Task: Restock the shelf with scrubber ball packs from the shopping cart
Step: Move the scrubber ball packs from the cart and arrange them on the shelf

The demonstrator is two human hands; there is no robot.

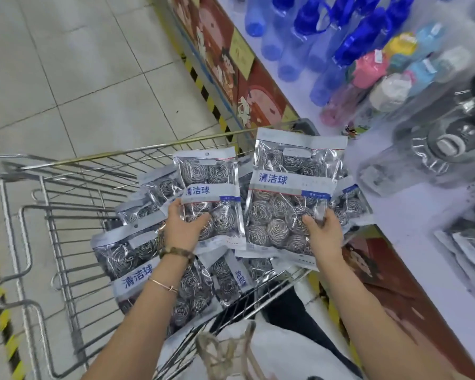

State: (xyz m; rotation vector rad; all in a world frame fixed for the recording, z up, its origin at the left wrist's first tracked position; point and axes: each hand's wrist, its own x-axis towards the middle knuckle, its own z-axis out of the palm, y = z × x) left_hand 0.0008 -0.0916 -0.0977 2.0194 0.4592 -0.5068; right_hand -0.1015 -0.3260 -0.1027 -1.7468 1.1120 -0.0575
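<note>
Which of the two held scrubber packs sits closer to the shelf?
The pack in the right hand, the larger-looking pack, raised beside the white shelf. The left hand holds its pack over the cart.

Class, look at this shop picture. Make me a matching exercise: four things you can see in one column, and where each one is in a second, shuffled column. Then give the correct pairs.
Things
1. Larger clear pack of steel scrubber balls
2. Smaller clear pack of steel scrubber balls
3. Blue plastic bottles
4. Beaded bracelet

Places
A. Standing on the white shelf
B. Held in the right hand
C. Around the left wrist
D. Held in the left hand over the wire shopping cart

Pairs: 1-B, 2-D, 3-A, 4-C
</note>
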